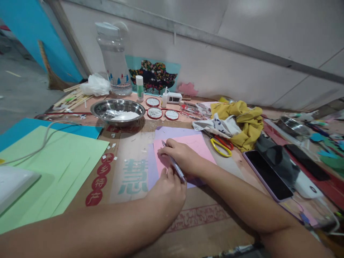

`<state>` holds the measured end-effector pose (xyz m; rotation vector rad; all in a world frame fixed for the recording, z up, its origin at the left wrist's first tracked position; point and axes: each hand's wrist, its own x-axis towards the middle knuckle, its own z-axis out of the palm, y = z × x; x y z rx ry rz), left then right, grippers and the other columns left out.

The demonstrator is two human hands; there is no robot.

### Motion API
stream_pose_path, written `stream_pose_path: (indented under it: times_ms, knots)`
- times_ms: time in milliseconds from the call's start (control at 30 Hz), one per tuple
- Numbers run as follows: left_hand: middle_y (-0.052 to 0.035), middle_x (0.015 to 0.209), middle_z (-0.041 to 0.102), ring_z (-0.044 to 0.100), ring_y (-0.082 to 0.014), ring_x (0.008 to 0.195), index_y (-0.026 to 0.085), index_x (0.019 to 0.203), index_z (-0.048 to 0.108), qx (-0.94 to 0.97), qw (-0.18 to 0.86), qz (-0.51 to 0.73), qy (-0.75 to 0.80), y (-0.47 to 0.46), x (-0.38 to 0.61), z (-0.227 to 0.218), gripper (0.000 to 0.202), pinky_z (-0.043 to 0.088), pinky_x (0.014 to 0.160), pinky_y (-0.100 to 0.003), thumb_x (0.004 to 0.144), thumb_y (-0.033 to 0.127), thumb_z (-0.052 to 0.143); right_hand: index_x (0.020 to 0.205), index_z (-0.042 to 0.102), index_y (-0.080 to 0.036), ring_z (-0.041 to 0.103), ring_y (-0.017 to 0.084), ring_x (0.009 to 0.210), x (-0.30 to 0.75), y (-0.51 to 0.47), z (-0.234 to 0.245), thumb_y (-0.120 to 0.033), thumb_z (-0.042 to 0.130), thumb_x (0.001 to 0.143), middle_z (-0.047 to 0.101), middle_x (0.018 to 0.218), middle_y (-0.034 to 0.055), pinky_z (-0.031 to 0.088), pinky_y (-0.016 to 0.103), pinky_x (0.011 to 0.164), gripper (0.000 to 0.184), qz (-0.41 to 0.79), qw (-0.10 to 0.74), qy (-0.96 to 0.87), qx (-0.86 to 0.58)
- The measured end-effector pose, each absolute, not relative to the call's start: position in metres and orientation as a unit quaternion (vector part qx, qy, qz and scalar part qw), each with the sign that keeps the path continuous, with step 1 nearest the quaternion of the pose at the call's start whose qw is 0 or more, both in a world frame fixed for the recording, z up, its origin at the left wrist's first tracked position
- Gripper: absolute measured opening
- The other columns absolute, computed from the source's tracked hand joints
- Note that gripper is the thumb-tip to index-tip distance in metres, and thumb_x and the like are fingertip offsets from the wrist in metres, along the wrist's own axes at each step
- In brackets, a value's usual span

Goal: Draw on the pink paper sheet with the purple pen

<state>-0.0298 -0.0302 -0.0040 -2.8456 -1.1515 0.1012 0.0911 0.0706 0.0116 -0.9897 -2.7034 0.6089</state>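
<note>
My right hand (184, 156) is closed around a slim pen (174, 165), tilted with one end toward the far left and the other by my left hand. My left hand (169, 191) lies just below, its fingertips apart on a pink sheet of paper (202, 152); its palm is hidden. The pink sheet lies over a purple sheet (163, 132), both on a printed cardboard (129, 147). Scissors (220, 147) with yellow handles rest right of the sheets.
At left lie green paper sheets (80, 154) with a white cable (45, 138). Beyond stand a metal bowl (118, 109), a water bottle (114, 61), a glue stick (139, 87) and small dishes (154, 113). Yellow cloth (247, 122) and a phone (268, 175) lie at right.
</note>
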Motion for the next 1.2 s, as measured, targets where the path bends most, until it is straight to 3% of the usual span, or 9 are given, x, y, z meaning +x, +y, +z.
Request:
stream_pose_path:
  times_ms: [200,433,633,833,1033,1200]
  knots:
    - [-0.0293,0.119,0.068,0.067,-0.0378,0.111,0.002,0.121,0.068,-0.921,0.043,0.049,-0.384,-0.029,-0.028,0.001,0.037,0.057,0.088,-0.049,0.091,0.019,0.054,0.101,0.068,-0.02,0.055,0.016,0.084,0.106,0.068,0.012,-0.019,0.052,0.093,0.056,0.095,0.0036,0.043,0.027,0.077,0.018,0.268,0.128,-0.903,-0.312]
    - [-0.0286,0.109,0.072,0.069,-0.0382,0.105,0.002,0.121,0.069,-0.926,0.053,0.049,-0.371,-0.03,-0.03,-0.001,0.038,0.056,0.088,-0.052,0.09,0.02,0.057,0.105,0.067,-0.021,0.051,0.017,0.078,0.092,0.07,0.002,-0.02,0.053,0.092,0.056,0.097,0.0052,0.041,0.028,0.07,0.019,0.178,0.109,-0.918,-0.338]
    - [-0.0297,0.117,0.069,0.067,-0.0381,0.111,0.002,0.122,0.068,-0.919,0.074,0.005,-0.386,-0.031,-0.03,-0.013,0.038,0.055,0.091,-0.052,0.09,0.021,0.058,0.101,0.066,-0.02,0.056,0.016,0.085,0.106,0.064,0.009,-0.018,0.051,0.094,0.058,0.097,0.0042,0.044,0.027,0.077,0.016,0.257,0.128,-0.906,-0.31]
    - [-0.0267,0.115,0.071,0.069,-0.0375,0.108,0.005,0.12,0.071,-0.921,0.072,0.039,-0.381,-0.031,-0.03,-0.009,0.037,0.056,0.09,-0.05,0.09,0.022,0.058,0.1,0.067,-0.02,0.054,0.016,0.081,0.097,0.067,-0.003,-0.017,0.052,0.092,0.056,0.096,0.0046,0.044,0.028,0.073,0.017,0.22,0.153,-0.902,-0.338]
    - [-0.0293,0.118,0.069,0.067,-0.0392,0.112,0.001,0.119,0.07,-0.92,0.063,0.038,-0.385,-0.029,-0.028,-0.001,0.038,0.058,0.089,-0.049,0.09,0.021,0.057,0.1,0.067,-0.019,0.058,0.016,0.086,0.106,0.064,0.011,-0.013,0.055,0.09,0.061,0.097,0.005,0.047,0.028,0.078,0.017,0.287,0.141,-0.896,-0.307]
    - [-0.0275,0.117,0.07,0.067,-0.0388,0.112,0.003,0.12,0.07,-0.922,0.05,0.042,-0.383,-0.03,-0.03,-0.004,0.037,0.057,0.09,-0.05,0.09,0.02,0.056,0.098,0.068,-0.018,0.058,0.016,0.082,0.097,0.064,-0.002,-0.018,0.052,0.093,0.059,0.095,0.0053,0.048,0.028,0.074,0.016,0.239,0.181,-0.896,-0.327]
